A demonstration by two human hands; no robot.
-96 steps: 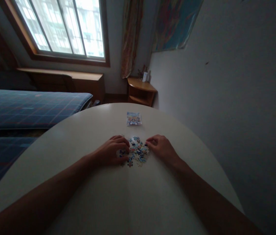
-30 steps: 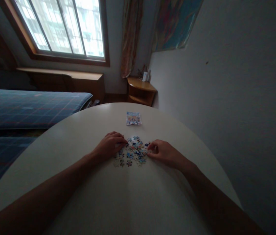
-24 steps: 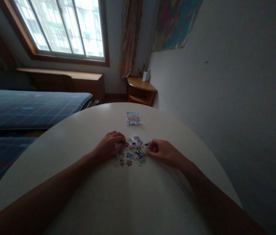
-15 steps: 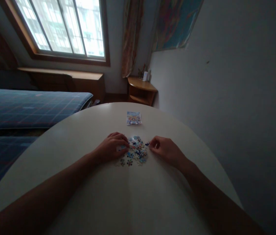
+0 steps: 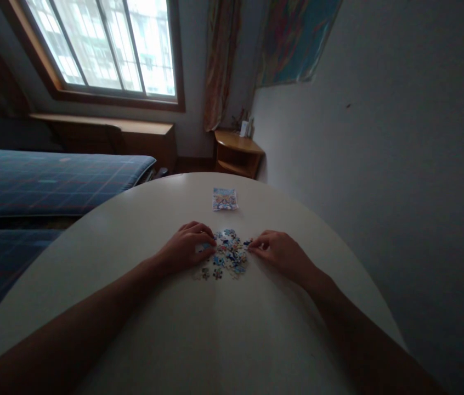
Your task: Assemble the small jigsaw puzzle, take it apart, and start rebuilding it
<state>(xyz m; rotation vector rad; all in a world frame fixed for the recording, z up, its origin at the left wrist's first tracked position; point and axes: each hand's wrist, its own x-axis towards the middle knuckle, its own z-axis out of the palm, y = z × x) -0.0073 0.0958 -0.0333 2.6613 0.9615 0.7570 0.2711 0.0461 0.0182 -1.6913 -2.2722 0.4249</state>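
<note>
On my feed, the pile of jigsaw pieces point(image 5: 232, 254) lies on the tabletop point(image 5: 219, 334) between both hands, about midway between its left and right edges. The relation I watch is at the pile's right fringe: a dark blue piece point(image 5: 247, 242) lies just beside the fingertips of the right hand point(image 5: 276, 250), toward the far edge, so that hand is the nearer; its long axis is too small for me to read. The right thumb and forefinger are drawn nearly together, but I can't tell whether they pinch anything. The left hand point(image 5: 186, 246) curls at the pile's left side; whether it grips a piece, I can't tell either. A printed packet point(image 5: 224, 199) lies between pile and far edge
</note>
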